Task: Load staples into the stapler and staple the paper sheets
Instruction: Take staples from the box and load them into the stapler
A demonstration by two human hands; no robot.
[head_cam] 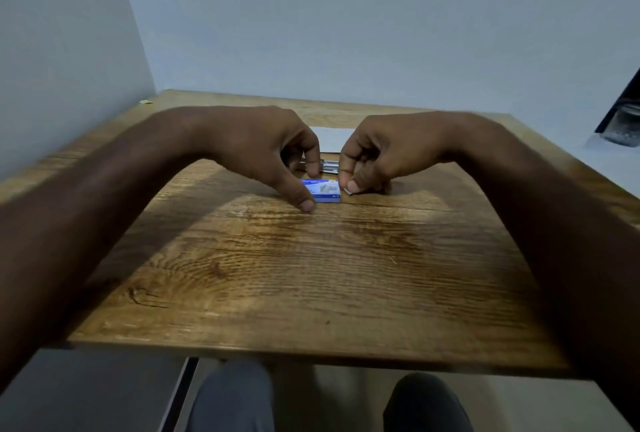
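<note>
A small blue staple box (327,191) lies flat on the wooden table (311,275). My left hand (266,151) pinches the box's left end between thumb and forefinger. My right hand (377,154) pinches a thin silvery strip (350,192) at the box's right end; it looks like staples or the inner tray. Just behind the box lies the stapler (325,166), metal and partly hidden by both hands. White paper sheets (330,140) lie flat behind the stapler.
Walls close off the table's far and left sides. A small yellow-green scrap (146,101) sits at the far left corner. A dark object with a clear container (623,126) stands off the table at the right. My knees show below the near edge.
</note>
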